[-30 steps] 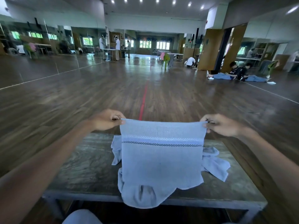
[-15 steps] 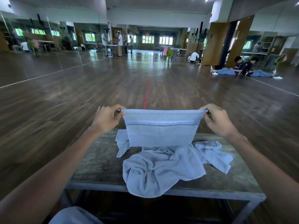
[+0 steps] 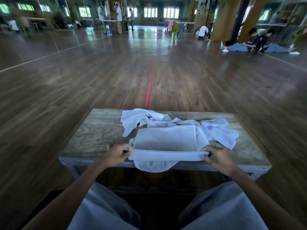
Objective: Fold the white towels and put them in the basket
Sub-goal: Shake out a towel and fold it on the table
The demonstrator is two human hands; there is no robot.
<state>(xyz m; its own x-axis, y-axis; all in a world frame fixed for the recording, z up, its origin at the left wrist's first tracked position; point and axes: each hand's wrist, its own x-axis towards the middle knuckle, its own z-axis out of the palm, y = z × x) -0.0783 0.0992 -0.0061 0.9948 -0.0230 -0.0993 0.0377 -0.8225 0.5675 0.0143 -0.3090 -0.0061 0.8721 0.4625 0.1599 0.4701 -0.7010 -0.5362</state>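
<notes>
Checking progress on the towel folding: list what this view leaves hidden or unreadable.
- Basket: nowhere in the head view, so its place is unknown.
- Crumpled towels: overlapping, partly under the flat towel; number uncountable.
- Left hand and right hand: some fingertips hidden by the towel's near edge.
- Under the table: too dark.

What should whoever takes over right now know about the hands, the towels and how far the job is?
Left hand: pinches the near left corner of the towel.
Right hand: pinches its near right corner.
Towel: spread flat on the table, with the held edge at the table's near side. It lies partly over the crumpled towels behind it.
Done: no finished folded towel in sight.
Left: fold this towel, fold the crumpled ones, then put all of them in the basket, which is not in view.
</notes>
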